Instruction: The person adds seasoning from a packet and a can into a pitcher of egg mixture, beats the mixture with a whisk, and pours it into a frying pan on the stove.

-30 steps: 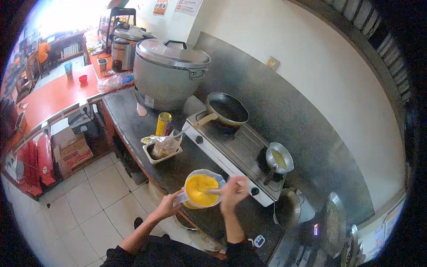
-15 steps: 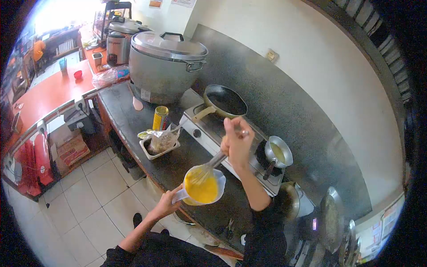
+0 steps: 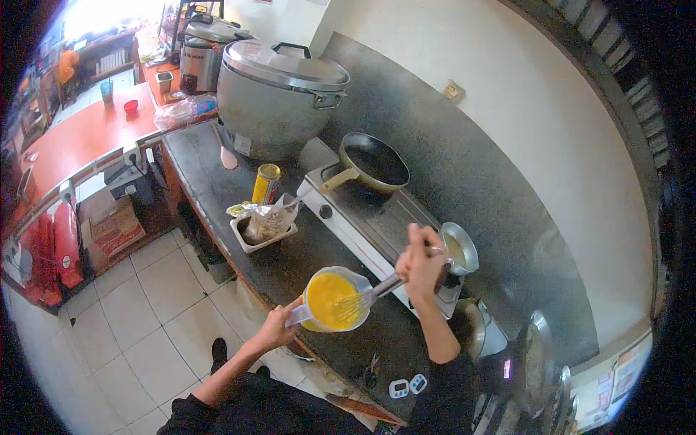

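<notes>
My left hand [image 3: 277, 326] is closed round the handle of a translucent plastic measuring jug [image 3: 301, 315], which is tilted above the dark counter's front edge. Yellow liquid, like beaten egg, [image 3: 330, 296] fills part of the jug. In my right hand [image 3: 422, 265] is a metal whisk [image 3: 383, 288], gripped by its handle, its wires down in the liquid. Behind the jug stands a small rectangular container [image 3: 254, 244] with a crumpled plastic bag [image 3: 274, 223] in it, and beside that a yellow can [image 3: 266, 183].
A two-burner stove [image 3: 341, 217] carries a frying pan [image 3: 374, 161] and a small saucepan [image 3: 464, 250], the latter close behind my right hand. A large rice cooker [image 3: 279, 109] stands at the back. Scissors [image 3: 373, 370] and two white timers [image 3: 399, 388] lie near the front edge.
My right hand has swung right and downward, tipping the whisk lower, and the whisk's wires have moved to the jug's right side. My view has shifted slightly; both timers now show.
</notes>
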The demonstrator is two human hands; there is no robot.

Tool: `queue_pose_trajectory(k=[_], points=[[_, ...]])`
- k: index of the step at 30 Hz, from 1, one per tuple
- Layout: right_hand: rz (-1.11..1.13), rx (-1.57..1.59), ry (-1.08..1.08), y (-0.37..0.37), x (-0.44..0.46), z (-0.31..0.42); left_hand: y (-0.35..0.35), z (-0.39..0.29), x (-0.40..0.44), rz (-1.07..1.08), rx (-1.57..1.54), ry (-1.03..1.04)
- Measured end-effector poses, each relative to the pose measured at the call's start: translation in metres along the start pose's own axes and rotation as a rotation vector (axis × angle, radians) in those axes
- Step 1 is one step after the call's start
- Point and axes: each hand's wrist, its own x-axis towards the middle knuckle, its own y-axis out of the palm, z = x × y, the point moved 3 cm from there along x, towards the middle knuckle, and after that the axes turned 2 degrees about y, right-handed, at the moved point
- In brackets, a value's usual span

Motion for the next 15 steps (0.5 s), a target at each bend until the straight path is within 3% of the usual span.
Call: queue_pose_trajectory(k=[3, 5, 8, 11, 12, 15], points=[[0.202, -0.054, -0.144, 0.049, -0.009, 0.010, -0.001, -0.003, 0.000, 0.008, 0.005, 0.002], [0.308, 0.006, -0.090, 0.081, -0.012, 0.016, -0.001, -0.001, -0.001, 0.017, 0.016, -0.014], [0.338, -0.080, -0.290, 0.104, 0.006, -0.006, 0.005, 0.011, -0.002, 0.017, 0.027, -0.022], [0.234, -0.107, -0.326, 0.077, 0.017, -0.040, 0.002, 0.004, 0.000, 0.025, -0.014, -0.004], [0.122, -0.007, -0.164, 0.060, 0.009, -0.053, 0.001, 0.001, -0.001, 0.028, -0.023, -0.005], [0.010, -0.202, -0.076, -0.009, -0.029, -0.113, 0.001, 0.002, -0.002, 0.033, -0.028, -0.034]])
